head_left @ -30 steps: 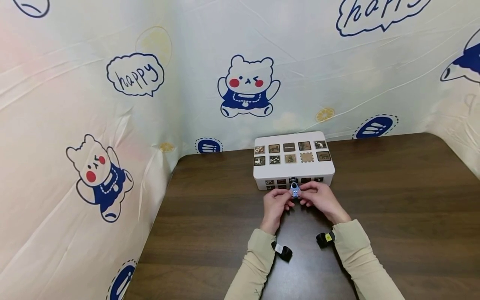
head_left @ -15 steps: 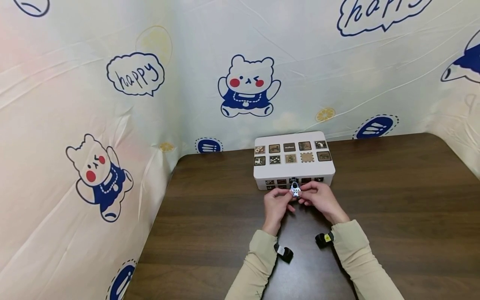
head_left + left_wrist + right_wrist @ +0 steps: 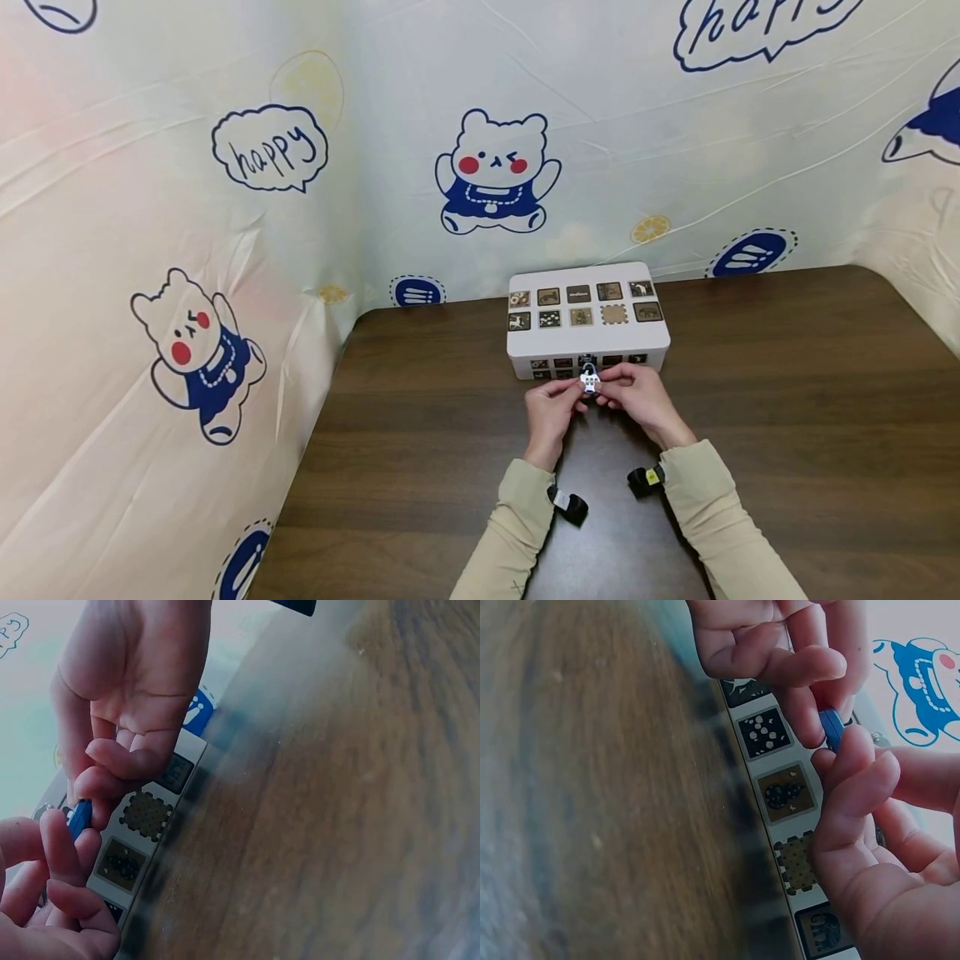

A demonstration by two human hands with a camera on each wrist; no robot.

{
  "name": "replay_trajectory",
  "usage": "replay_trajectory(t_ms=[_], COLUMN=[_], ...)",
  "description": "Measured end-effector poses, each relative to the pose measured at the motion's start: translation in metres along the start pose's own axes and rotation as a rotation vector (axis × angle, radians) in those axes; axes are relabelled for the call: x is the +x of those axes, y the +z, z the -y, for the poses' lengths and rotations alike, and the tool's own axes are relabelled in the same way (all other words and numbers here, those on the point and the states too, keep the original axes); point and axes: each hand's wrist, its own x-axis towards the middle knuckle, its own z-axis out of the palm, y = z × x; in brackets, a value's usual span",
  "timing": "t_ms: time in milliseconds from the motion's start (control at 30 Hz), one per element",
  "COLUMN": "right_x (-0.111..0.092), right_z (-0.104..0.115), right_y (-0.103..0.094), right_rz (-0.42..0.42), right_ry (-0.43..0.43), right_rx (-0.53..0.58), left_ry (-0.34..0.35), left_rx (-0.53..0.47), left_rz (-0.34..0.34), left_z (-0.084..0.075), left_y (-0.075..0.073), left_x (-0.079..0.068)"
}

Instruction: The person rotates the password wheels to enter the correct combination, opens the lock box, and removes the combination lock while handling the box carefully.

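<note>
A small padlock [image 3: 590,382] with number windows is held between both hands at the front of a white box [image 3: 581,337]. Its blue side [image 3: 79,819] shows among the fingers in the left wrist view. My left hand [image 3: 550,414] pinches the padlock from the left. From the other side, my right hand [image 3: 647,402] pinches it with thumb and fingers. The shackle points up towards the dark clasp [image 3: 587,360] on the box's front; I cannot tell whether it passes through. In the right wrist view, fingers of both hands cover most of the blue padlock [image 3: 831,729].
The box carries small square pictures on its lid and front. It stands at the back of a dark wooden table [image 3: 420,450], close to a printed cloth [image 3: 600,100] with bears and "happy" bubbles. Black wrist cameras hang below both sleeves.
The padlock's face goes from bluish to whitish and shifts slightly, apparently tilting. Both hands stay on it with small finger movements. The box has not moved.
</note>
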Motion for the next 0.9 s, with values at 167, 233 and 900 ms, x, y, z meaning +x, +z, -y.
replay_trajectory(t_ms=[167,233,900], right_x=[0.0,0.0,0.0], right_z=[0.0,0.0,0.001], right_y=[0.002,0.003,0.022], right_rz=[-0.022,-0.03,-0.148], right_ry=[-0.007,-0.007,0.089], right_rx=[0.004,0.006,0.152], left_ry=[0.036,0.047,0.058], left_rx=[0.059,0.073,0.126], left_rz=[-0.022,-0.028,-0.011], left_z=[-0.003,-0.004,-0.011], left_y=[0.001,0.001,-0.003], left_x=[-0.003,-0.002,0.008])
